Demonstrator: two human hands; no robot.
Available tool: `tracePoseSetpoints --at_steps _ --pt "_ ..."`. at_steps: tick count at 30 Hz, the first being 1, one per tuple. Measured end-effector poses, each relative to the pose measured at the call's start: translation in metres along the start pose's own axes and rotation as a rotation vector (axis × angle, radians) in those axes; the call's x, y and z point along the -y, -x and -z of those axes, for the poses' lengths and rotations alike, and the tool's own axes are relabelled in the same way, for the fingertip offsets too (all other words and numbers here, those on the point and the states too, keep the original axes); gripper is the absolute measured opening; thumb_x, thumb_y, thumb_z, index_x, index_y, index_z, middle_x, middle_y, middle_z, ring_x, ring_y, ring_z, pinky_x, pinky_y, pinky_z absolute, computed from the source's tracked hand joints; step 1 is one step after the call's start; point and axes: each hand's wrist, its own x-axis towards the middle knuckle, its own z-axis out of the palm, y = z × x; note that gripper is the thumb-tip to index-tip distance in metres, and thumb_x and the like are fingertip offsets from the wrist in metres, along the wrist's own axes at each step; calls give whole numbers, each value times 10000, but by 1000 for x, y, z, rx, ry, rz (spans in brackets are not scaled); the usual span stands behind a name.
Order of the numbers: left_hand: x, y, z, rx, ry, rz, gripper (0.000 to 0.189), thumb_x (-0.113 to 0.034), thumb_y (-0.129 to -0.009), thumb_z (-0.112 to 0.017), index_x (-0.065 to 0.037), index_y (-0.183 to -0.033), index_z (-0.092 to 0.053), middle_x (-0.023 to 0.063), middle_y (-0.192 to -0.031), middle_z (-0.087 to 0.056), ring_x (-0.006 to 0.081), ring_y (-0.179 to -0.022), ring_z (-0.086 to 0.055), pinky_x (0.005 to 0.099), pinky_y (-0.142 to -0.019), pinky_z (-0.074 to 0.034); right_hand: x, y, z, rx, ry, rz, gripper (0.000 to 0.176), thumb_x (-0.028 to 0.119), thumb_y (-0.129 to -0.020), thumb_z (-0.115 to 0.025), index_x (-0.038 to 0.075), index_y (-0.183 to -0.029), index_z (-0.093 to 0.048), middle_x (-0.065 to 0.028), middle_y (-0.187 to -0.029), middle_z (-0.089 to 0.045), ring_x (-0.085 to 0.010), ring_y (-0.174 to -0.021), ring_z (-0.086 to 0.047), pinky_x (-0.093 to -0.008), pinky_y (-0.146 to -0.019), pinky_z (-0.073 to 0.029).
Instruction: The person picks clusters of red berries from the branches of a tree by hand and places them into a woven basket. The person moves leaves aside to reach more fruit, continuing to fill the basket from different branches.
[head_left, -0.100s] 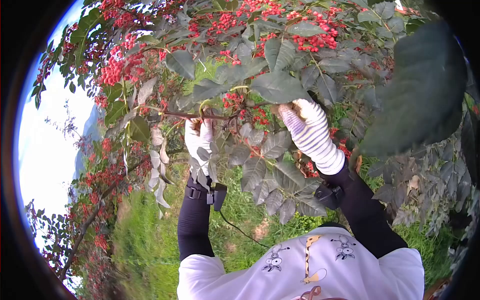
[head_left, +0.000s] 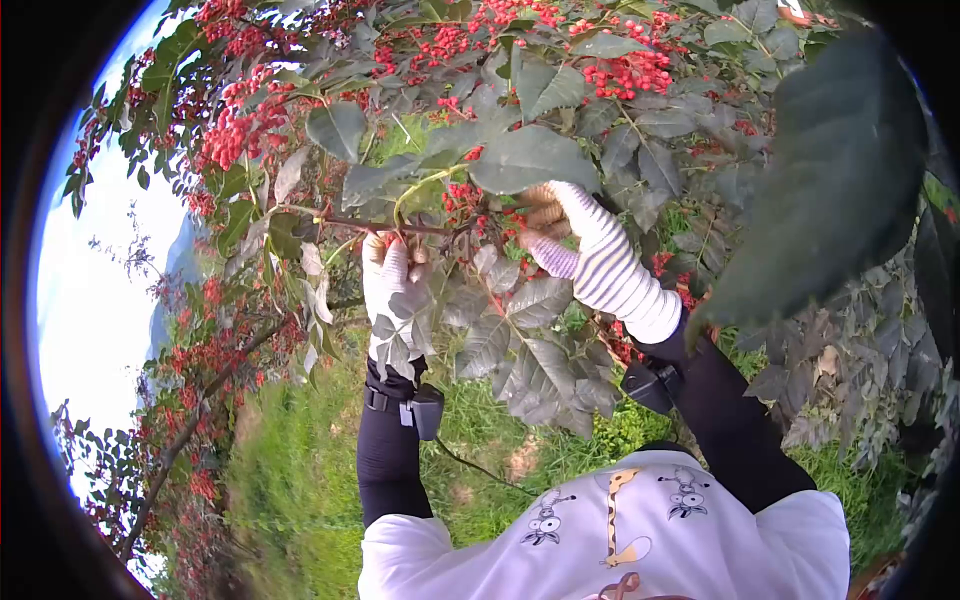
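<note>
My left hand (head_left: 392, 275), in a white striped glove with bare-looking fingertips, is closed around a thin brown branch (head_left: 350, 221). Just right of it, a small cluster of red berries (head_left: 462, 200) hangs on the same branch. My right hand (head_left: 590, 245), gloved in white with purple stripes, reaches in from the right beside that cluster. Its fingers are bent, with a gap between them and the thumb. A large green leaf (head_left: 535, 160) hangs above and partly covers the fingers. Greyish leaves (head_left: 540, 345) droop below, between my wrists.
More red berry clusters (head_left: 240, 120) fill the upper left and top. A big dark leaf (head_left: 830, 190) looms close to the camera at right. A bare bough (head_left: 190, 425) slants at lower left. Black devices (head_left: 428, 410) are strapped at both wrists, and a cable (head_left: 480, 468) trails from the left one.
My right hand has moved left toward the berry cluster, its fingers and thumb now visibly apart. The branch's leaves have shifted slightly left; my left hand keeps hold of the branch.
</note>
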Motion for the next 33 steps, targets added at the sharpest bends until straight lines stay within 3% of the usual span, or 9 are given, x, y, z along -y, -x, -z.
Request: tracePoseSetpoints --at_steps 5,9,12,13,15,19,25,30,33 --pt "-15 3 -18 185 225 368 332 -293 -824 -673 -100 -1052 -529 11 -843 -565 82 -632 -452 229 -554 -383 6 4 1 -6 168 384 747 224 -776 -705 4 -1364 -301 -178 -1330 -430 -280 -1225 -430 -350 -1014 -354" --pt "-14 -8 -15 251 193 328 363 -249 -811 -688 -102 -1102 -528 34 -901 -577 118 -776 -532 302 -678 -439 0 4 -4 -14 304 280 752 221 -757 -722 -6 -1350 -320 -199 -1325 -432 -309 -1208 -444 -339 -1026 -340" --pt "-10 -23 -1 521 -703 -75 392 -230 -876 -581 -78 -1222 -480 80 -1049 -571 179 -924 -577 337 -814 -485 -9 -3 -5 9 64 139 712 202 -775 -712 -5 -1343 -337 -190 -1297 -465 -275 -1201 -453 -334 -1014 -348" --pt "-31 -21 -17 538 -337 203 417 -260 -898 -548 -63 -1253 -458 92 -1127 -555 193 -995 -566 327 -854 -478 -15 -6 -8 15 -37 93 686 193 -787 -704 -1 -1340 -347 -184 -1283 -481 -252 -1197 -457 -330 -1006 -352" --pt "-39 -23 -25 559 -357 248 410 -261 -898 -548 -63 -1248 -463 89 -1121 -557 188 -987 -566 324 -847 -476 -17 -8 -7 77 -302 -241 645 161 -805 -687 -6 -1335 -357 -160 -1234 -518 -205 -1128 -494 -308 -960 -389" --pt "-44 -26 -32 568 -435 261 398 -264 -900 -549 -64 -1236 -474 82 -1108 -563 180 -972 -565 316 -834 -472 -4 1 1 66 -783 -255 576 62 -825 -635 -12 -1328 -365 -124 -1194 -543 -148 -1038 -526 -283 -918 -422" --pt "-46 -29 -40 591 -462 274 381 -268 -901 -549 -65 -1218 -490 73 -1090 -570 167 -948 -563 305 -814 -466 -11 -4 5 125 -224 76 514 2 -851 -553 19 -1335 -382 -71 -1091 -578 -118 -956 -532 -259 -867 -433" --pt "-52 -27 -44 607 -470 285 367 -272 -903 -549 -66 -1203 -504 65 -1074 -577 157 -928 -561 296 -797 -461 -6 -3 11 168 -515 -171 460 -16 -824 -536 47 -1272 -455 -36 -919 -581 -94 -838 -535 -247 -775 -454" --pt "-53 -23 -44 613 -461 287 359 -274 -903 -549 -66 -1194 -512 60 -1065 -581 150 -916 -561 290 -787 -458 -14 -8 2 70 -122 -39 397 -28 -795 -524 40 -1187 -515 -56 -846 -592 -109 -751 -549 -258 -694 -466"
